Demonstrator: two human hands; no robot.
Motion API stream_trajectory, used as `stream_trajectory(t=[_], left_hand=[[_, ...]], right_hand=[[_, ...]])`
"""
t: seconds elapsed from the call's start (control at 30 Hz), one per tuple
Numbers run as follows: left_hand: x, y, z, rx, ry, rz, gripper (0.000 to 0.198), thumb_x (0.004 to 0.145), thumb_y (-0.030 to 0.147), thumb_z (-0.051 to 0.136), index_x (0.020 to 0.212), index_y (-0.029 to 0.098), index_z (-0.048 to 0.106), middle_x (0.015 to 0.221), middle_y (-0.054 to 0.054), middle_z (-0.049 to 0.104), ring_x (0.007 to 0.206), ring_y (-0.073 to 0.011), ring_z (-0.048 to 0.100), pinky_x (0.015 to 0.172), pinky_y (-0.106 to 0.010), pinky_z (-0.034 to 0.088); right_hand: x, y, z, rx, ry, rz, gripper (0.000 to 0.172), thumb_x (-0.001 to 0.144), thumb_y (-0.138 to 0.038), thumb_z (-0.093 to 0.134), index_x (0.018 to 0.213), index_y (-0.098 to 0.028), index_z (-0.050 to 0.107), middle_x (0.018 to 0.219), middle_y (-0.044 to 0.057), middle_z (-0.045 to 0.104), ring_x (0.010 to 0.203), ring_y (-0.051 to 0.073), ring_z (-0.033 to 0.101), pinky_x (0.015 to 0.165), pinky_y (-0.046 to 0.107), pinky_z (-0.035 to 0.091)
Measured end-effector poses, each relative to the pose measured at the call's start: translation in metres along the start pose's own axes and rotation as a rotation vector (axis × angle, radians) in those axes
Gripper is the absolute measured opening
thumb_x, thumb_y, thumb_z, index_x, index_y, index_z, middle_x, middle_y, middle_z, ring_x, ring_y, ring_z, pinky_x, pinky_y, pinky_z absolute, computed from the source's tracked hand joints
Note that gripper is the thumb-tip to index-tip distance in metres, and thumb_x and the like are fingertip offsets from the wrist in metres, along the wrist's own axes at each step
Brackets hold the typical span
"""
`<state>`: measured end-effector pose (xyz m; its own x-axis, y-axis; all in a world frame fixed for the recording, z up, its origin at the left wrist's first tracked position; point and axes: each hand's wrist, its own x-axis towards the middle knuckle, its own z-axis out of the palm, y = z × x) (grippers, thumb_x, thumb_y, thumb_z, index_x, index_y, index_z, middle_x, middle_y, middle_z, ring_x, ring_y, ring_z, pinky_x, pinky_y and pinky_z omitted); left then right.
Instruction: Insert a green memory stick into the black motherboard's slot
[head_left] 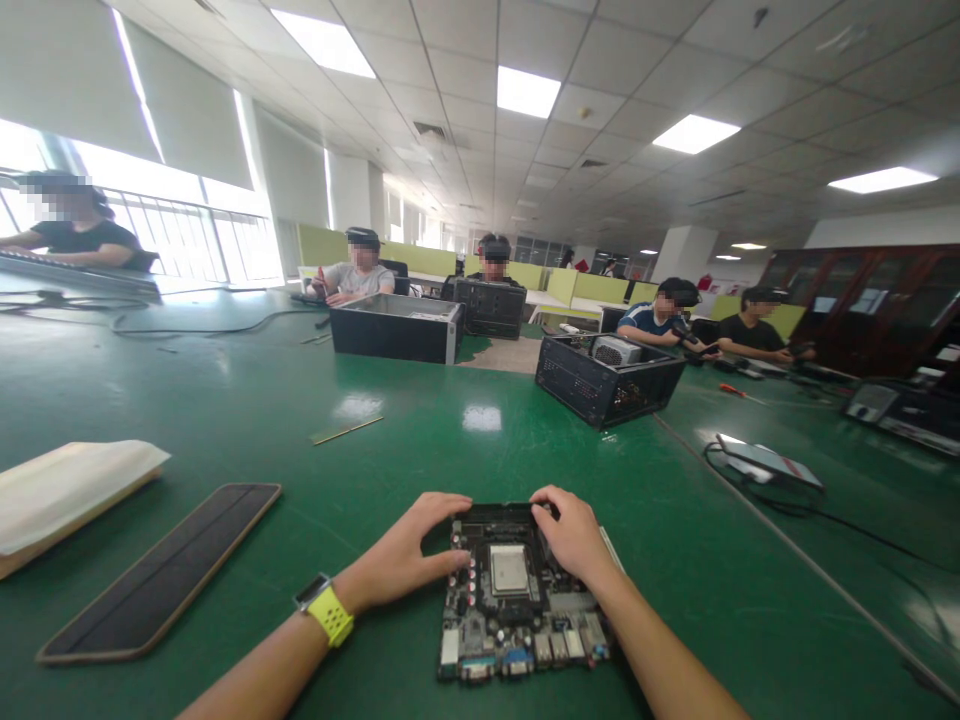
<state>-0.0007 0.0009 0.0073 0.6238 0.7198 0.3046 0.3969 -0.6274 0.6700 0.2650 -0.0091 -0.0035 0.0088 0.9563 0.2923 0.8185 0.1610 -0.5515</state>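
Observation:
A motherboard (491,610) lies on the green tabletop in front of me, its row of ports facing me. A square silver processor (509,570) sits in the socket near its middle. My left hand (401,555), with a yellow-banded watch on the wrist, grips the board's far left corner, thumb over the left edge and fingers at the far edge. At the far right, my right hand (574,535) holds the board with bent fingers on its far edge. The right palm and forearm hide part of the board's right side.
To the left lie a flat dark panel (161,570) and a pale padded packet (67,495). Ahead stand black computer cases (397,328) (607,375). A cabled device (769,462) and an orange screwdriver (739,392) lie right. Several people sit around the far table.

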Motion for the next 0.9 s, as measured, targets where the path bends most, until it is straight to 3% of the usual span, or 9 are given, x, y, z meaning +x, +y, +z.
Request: stream_trajectory(t=[0.9], left_hand=[[0.0012, -0.0001, -0.0003, 0.086, 0.07, -0.008, 0.043, 0.083, 0.038, 0.062, 0.122, 0.024, 0.051, 0.131, -0.009, 0.052, 0.121, -0.0266, 0.048, 0.105, -0.043, 0.037]], right_hand=[[0.0013, 0.005, 0.004, 0.021, 0.01, -0.004, 0.022, 0.083, -0.029, 0.05, 0.097, -0.024, 0.065, 0.098, 0.002, 0.068, 0.095, 0.018, 0.059, 0.086, 0.029, 0.039]])
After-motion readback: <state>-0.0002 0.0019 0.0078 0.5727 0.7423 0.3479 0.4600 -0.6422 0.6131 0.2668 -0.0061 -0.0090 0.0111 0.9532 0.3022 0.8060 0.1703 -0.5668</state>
